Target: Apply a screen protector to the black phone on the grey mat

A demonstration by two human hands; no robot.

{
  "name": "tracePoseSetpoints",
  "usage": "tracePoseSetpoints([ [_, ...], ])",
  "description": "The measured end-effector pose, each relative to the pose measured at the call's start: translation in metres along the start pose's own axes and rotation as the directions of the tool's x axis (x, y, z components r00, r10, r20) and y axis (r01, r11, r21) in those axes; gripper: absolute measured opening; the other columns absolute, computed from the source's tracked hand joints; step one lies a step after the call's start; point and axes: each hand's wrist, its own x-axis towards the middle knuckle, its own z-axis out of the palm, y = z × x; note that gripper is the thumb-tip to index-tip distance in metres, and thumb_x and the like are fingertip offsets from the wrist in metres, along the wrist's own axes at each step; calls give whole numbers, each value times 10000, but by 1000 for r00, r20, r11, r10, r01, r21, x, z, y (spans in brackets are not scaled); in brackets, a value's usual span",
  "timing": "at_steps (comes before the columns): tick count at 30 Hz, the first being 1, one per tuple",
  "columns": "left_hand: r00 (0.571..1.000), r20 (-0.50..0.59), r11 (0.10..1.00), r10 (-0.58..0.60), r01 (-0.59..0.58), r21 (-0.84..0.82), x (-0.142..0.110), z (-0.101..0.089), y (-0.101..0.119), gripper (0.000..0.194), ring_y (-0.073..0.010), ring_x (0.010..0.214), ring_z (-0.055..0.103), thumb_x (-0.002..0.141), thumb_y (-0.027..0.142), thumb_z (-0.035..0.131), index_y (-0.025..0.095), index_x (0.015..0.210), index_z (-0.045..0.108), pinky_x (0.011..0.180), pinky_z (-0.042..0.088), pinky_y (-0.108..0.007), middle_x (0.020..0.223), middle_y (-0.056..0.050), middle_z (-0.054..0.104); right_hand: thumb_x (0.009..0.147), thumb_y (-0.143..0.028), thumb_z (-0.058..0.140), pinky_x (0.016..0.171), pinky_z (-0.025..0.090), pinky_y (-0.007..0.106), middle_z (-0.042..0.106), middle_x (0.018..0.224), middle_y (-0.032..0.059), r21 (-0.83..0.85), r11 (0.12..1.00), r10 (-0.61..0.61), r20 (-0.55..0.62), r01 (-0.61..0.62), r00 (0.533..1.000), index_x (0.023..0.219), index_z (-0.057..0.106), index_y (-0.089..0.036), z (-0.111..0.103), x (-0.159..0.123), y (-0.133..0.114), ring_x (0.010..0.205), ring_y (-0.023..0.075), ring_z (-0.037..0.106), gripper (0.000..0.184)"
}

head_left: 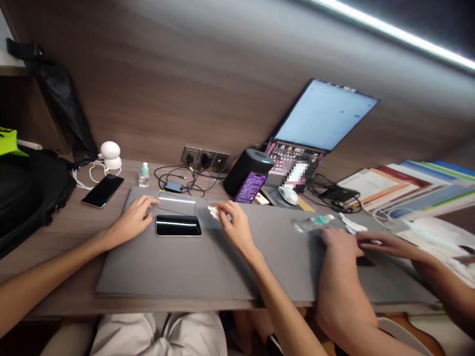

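One black-screened smartphone [178, 225] lies left of centre in the frame, probably light, stiff, slick and fragile, best gripped by its long edges, the left hand [134, 217] loosely open beside it, the right hand [237, 226] pinching crumpled white tissue [213, 211]

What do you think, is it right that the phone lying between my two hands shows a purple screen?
The colour is wrong: in the head view, the phone lying between your left hand and right hand shows a black screen.
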Motion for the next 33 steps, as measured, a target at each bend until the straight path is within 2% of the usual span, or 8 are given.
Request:
tracePoseSetpoints([
  [3, 997, 45, 995, 56, -60, 75, 13, -7, -3, 463, -302, 1440, 478, 956, 239, 536, 266, 1418, 561, 1226, 387, -507, 1551, -81, 532, 953, -173, 477, 888, 497, 382, 707, 945, 67, -27, 999, 32, 119, -29, 992, 840, 743, -220, 4, 13, 26, 959, 251, 617, 293],
  [5, 994, 90, 993, 69, -78, 94, 25, -10, -6, 531, -318, 1503, 412, 967, 306, 592, 300, 1494, 524, 1246, 357, -519, 1625, -66, 479, 932, -141, 450, 940, 486, 395, 713, 977, 75, -58, 998, 31, 156, -22, 987, 809, 735, -212, 9, 17, 34, 993, 251, 615, 319],
  [9, 986, 164, 993, 40, -57, 103, 45, -11, -15, 658, -329, 1522, 400, 973, 399, 648, 302, 1589, 439, 1246, 349, -530, 1645, -81, 479, 965, -113, 397, 995, 478, 417, 725, 1089, 101, -62, 997, 36, 31, -34, 999, 1031, 743, -194, 16, 24, 31, 1069, 264, 613, 362],
  [13, 978, 208, 992, 0, -25, 121, 57, -11, -24, 753, -346, 1451, 471, 937, 475, 714, 302, 1610, 423, 1193, 409, -526, 1598, -99, 540, 1030, -201, 416, 1001, 499, 415, 741, 1132, 102, 31, 999, 21, 30, -22, 999, 1162, 709, -199, 24, 31, 20, 1096, 266, 641, 322],
  [20, 968, 235, 974, 90, -135, 182, 60, -11, -23, 608, -312, 1370, 501, 1012, 527, 615, 271, 1546, 477, 1173, 410, -472, 1492, -100, 590, 1050, -256, 418, 991, 505, 448, 742, 1114, 120, 113, 994, 11, -17, -9, 1000, 1243, 690, -196, 35, 22, 21, 1066, 281, 652, 338],
  [24, 978, 152, 928, 144, -187, 322, 55, -12, -13, 572, -320, 1335, 547, 1026, 522, 602, 243, 1506, 464, 1141, 447, -487, 1417, -121, 604, 1070, -301, 405, 1011, 505, 432, 742, 1117, 114, 203, 979, 40, -33, -33, 999, 1241, 691, -199, 33, 19, 17, 1083, 268, 665, 349],
  [28, 973, 0, 875, 230, -207, 437, 49, -21, -1, 409, -331, 1343, 587, 1041, 486, 597, 234, 1356, 529, 1131, 485, -509, 1453, -162, 563, 1098, -426, 394, 968, 537, 399, 735, 1230, 109, 342, 933, 121, 1, -114, 993, 1428, 600, -216, 33, 19, 12, 980, 226, 700, 442],
  [33, 952, 12, 849, 306, -278, 449, 33, -34, 11, 253, -301, 1336, 630, 1013, 509, 663, 277, 1054, 573, 1113, 532, -501, 1517, -116, 581, 1089, -575, 389, 932, 551, 381, 765, 1178, 75, 476, 864, 143, 81, -165, 986, 1430, 631, -242, 29, 19, 8, 874, 197, 698, 535],
])
